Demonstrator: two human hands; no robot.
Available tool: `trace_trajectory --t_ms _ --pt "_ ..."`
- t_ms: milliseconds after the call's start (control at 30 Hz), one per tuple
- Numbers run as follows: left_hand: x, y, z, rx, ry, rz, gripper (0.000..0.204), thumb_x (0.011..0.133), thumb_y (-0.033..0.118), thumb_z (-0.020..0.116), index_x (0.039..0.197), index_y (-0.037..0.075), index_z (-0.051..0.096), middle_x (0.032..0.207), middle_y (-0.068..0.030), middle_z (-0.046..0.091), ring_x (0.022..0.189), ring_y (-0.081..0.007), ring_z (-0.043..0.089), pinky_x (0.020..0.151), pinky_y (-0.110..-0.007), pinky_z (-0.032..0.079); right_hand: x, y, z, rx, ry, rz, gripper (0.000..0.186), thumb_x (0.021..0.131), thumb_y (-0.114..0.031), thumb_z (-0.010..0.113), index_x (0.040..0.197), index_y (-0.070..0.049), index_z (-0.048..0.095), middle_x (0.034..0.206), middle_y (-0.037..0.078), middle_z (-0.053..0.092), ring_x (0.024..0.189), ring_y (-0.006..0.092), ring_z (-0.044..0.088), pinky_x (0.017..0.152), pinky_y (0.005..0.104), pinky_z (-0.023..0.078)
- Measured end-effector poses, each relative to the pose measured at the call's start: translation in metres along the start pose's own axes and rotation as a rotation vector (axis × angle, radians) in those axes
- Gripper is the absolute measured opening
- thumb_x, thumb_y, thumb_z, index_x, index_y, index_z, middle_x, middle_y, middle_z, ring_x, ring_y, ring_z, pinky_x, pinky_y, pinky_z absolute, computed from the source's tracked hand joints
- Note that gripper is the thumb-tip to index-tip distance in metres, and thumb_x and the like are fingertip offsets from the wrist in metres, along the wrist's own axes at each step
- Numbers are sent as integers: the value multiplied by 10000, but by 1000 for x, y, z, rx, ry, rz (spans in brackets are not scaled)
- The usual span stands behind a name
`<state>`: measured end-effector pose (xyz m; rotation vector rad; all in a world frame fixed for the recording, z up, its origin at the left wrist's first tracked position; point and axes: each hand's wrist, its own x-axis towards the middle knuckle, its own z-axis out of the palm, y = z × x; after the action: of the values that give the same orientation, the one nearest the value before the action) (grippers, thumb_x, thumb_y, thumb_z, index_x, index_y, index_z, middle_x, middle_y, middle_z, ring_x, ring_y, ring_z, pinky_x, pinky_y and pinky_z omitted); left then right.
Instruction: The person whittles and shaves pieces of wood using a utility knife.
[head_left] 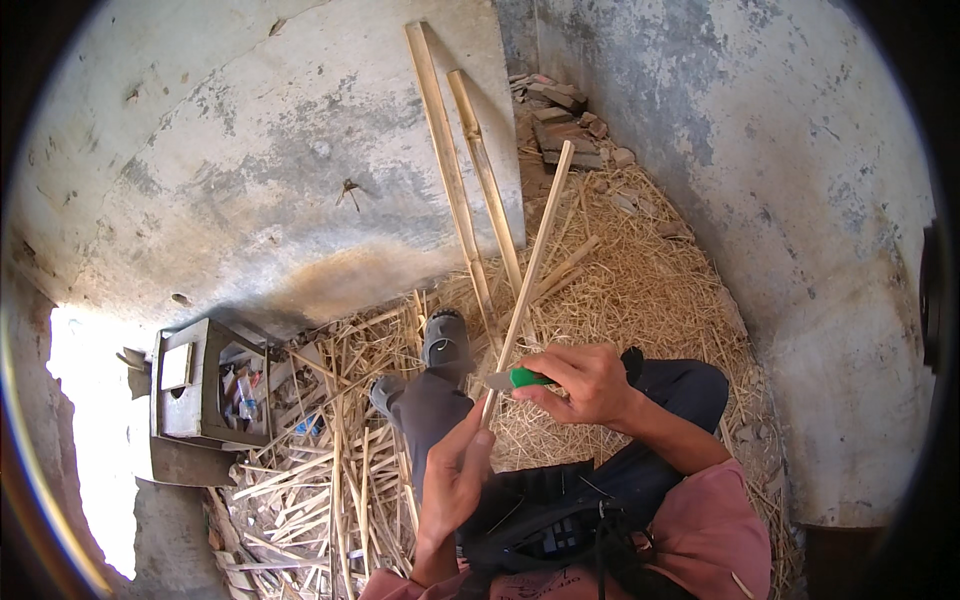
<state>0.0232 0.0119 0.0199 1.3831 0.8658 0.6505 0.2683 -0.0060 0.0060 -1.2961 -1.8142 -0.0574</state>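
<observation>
A long pale bamboo strip point(537, 257) slants up and away from my lap, its far end pointing toward the brick pile. My left hand point(457, 467) is closed around its lower part. In my right hand point(588, 384) is a knife point(527, 378) with a green handle, gripped with the fingers wrapped round it. Its short blade points left and lies at the strip, just above my left hand. Whether the edge is cutting into the bamboo, I cannot tell.
Two split bamboo poles point(447, 150) lean on the wall ahead. Cut strips point(290, 490) lie heaped at left, beside a wooden box point(210, 385) holding small items. Shavings point(640, 280) cover the floor at right. Broken bricks point(565, 125) are piled in the far corner.
</observation>
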Motion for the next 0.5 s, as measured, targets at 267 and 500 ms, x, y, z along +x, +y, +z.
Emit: trace_trajectory --t_ms 267,500 --pt "-3 -3 0 -1 11 -14 457 1123 103 552 1569 3 539 853 65 534 717 -26 447 630 -213 383 1 0 1 -29 68 35 291 929 -374 825 1046 -116 757 789 12 703 608 201 703 510 341 522" --pt "-7 -3 0 -4 18 -29 451 1123 89 546 1562 -12 540 851 66 525 717 -24 440 622 -211 373 2 2 -2 -92 24 23 294 920 -389 830 1039 -130 760 763 5 682 585 193 688 495 345 504"
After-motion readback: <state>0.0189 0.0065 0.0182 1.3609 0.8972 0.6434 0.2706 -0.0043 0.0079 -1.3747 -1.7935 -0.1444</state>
